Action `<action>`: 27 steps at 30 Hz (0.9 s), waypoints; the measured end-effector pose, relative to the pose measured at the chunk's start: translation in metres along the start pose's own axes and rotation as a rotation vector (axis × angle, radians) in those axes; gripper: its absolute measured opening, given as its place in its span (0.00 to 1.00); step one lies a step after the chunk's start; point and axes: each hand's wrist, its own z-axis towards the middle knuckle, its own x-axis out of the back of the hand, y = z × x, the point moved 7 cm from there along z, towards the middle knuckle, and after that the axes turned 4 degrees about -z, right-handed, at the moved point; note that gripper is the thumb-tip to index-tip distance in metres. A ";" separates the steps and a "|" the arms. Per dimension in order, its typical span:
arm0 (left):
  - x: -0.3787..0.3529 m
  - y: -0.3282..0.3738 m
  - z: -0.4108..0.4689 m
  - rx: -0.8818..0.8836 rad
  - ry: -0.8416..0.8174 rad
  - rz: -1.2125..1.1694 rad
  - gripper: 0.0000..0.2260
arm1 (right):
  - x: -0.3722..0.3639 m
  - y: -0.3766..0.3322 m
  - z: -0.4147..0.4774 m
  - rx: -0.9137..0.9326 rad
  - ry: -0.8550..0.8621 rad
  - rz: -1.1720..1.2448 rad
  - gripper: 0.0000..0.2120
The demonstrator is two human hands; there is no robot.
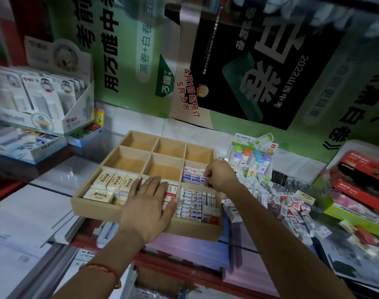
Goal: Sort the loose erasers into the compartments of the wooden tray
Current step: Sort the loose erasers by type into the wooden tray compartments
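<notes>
Cream erasers fill the near-left compartment of the wooden tray. Left hand lies flat, fingers straight, over the near-middle one. Right hand curls its fingers above blue-and-white erasers in the middle-right compartment, perhaps pinching one. Loose erasers heap just right of it.

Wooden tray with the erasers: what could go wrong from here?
The left hand presses flat at the front of the tray, which sits on pink paper, so it might slide. The right hand, curled over the standing erasers, could knock them over. The loose pile beside the tray may spill.
</notes>
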 end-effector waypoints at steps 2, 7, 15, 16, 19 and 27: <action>0.000 0.000 0.000 0.003 0.012 -0.018 0.48 | -0.001 0.003 -0.001 -0.004 -0.003 0.044 0.12; 0.001 -0.001 0.000 0.017 0.007 -0.020 0.49 | 0.022 0.007 -0.026 0.077 0.232 0.287 0.13; 0.006 -0.006 0.004 0.110 -0.005 -0.209 0.44 | 0.048 0.157 -0.147 -0.104 0.750 0.323 0.12; 0.008 -0.005 0.005 0.115 0.007 -0.248 0.42 | 0.049 0.183 -0.163 -0.185 0.785 0.303 0.11; 0.013 -0.002 0.006 0.134 0.030 -0.317 0.37 | 0.047 0.237 -0.195 -0.358 0.797 0.216 0.09; 0.003 0.089 0.020 -0.049 0.236 -0.293 0.24 | 0.018 0.268 -0.180 -0.353 0.466 0.037 0.19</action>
